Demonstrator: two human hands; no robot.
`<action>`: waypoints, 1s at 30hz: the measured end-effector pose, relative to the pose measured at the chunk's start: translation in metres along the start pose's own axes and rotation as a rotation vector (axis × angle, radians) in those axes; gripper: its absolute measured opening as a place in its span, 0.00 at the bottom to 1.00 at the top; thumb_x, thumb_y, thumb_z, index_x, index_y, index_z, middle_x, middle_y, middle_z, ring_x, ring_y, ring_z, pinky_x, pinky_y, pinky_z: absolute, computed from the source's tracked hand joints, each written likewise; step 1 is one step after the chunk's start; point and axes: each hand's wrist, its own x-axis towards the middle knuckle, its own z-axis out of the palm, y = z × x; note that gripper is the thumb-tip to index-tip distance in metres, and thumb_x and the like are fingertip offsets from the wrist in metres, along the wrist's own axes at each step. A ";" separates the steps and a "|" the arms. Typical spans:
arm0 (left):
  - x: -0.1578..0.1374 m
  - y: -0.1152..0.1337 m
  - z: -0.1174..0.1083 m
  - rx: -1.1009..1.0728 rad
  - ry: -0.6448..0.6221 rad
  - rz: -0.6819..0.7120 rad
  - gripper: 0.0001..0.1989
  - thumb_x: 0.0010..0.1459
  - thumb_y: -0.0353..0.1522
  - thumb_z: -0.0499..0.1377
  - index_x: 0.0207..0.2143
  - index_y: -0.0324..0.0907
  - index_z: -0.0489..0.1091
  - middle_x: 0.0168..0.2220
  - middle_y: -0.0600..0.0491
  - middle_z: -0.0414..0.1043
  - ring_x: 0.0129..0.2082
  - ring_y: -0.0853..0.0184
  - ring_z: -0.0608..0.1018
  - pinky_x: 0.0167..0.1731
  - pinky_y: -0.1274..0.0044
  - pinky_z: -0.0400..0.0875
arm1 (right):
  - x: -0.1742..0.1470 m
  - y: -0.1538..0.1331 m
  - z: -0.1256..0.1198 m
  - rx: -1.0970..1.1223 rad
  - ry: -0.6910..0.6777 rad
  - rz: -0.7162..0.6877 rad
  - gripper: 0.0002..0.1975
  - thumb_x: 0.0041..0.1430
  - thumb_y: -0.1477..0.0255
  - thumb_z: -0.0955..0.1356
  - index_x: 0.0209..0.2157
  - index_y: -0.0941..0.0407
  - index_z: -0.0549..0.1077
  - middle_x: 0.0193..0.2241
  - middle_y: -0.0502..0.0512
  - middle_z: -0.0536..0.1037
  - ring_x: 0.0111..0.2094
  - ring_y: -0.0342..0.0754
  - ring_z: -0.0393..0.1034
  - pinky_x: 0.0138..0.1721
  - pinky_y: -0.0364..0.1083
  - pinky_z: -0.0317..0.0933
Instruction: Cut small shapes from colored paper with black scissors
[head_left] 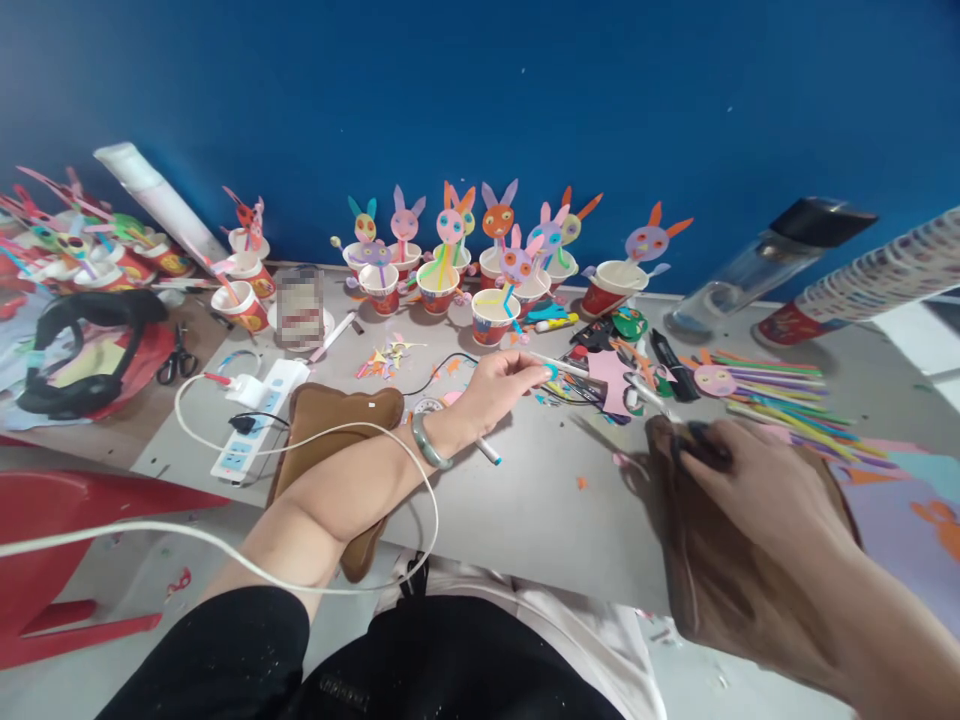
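My left hand [504, 392] reaches over the middle of the table, thumb and forefinger pinched on a small turquoise piece [551, 372], perhaps paper. Under its wrist lies a white marker [490, 452] with a blue end. At the right, my right hand [750, 470] grips black-handled scissors [701, 445], blurred, above a brown cushion [705, 560]. The blades point up and left, toward pink paper with cut-outs [609, 380] lying among pens. A round pink paper face [714, 380] lies beyond my right hand, by several coloured pipe cleaners [795, 400].
Paper cups with rabbit-faced figures [495, 315] line the blue wall. A power strip [259, 420] with a white cable crossing my left arm lies left, near another brown cushion [337, 410] and scissors [178, 358]. A glass bottle [750, 270] and stacked cups [877, 275] lean at right.
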 end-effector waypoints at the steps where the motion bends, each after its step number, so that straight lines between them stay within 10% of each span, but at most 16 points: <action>1: 0.000 0.001 0.000 -0.013 -0.001 0.002 0.18 0.42 0.42 0.70 0.26 0.38 0.71 0.24 0.57 0.68 0.28 0.74 0.69 0.33 0.76 0.62 | -0.014 0.006 -0.003 -0.118 -0.010 0.038 0.11 0.47 0.65 0.73 0.23 0.50 0.67 0.27 0.59 0.72 0.30 0.57 0.64 0.32 0.53 0.54; 7: 0.001 0.003 -0.001 -0.037 0.011 0.021 0.19 0.42 0.44 0.70 0.26 0.39 0.71 0.25 0.57 0.69 0.28 0.74 0.68 0.33 0.76 0.62 | -0.081 0.008 0.015 -0.269 0.007 0.312 0.14 0.46 0.57 0.72 0.25 0.46 0.63 0.30 0.62 0.69 0.34 0.66 0.66 0.30 0.56 0.55; 16: 0.009 0.004 -0.007 -0.073 0.058 0.069 0.17 0.45 0.41 0.70 0.25 0.39 0.69 0.23 0.58 0.68 0.28 0.75 0.70 0.34 0.77 0.63 | -0.078 0.014 0.040 -0.137 0.075 0.387 0.12 0.42 0.59 0.65 0.28 0.50 0.65 0.32 0.60 0.77 0.39 0.65 0.73 0.38 0.57 0.62; 30: 0.007 0.005 -0.007 -0.063 0.014 0.106 0.18 0.44 0.43 0.69 0.24 0.39 0.69 0.24 0.57 0.67 0.28 0.74 0.68 0.35 0.76 0.63 | -0.089 -0.021 0.022 0.107 -0.048 0.176 0.09 0.44 0.62 0.68 0.23 0.51 0.66 0.20 0.52 0.74 0.23 0.54 0.68 0.27 0.51 0.60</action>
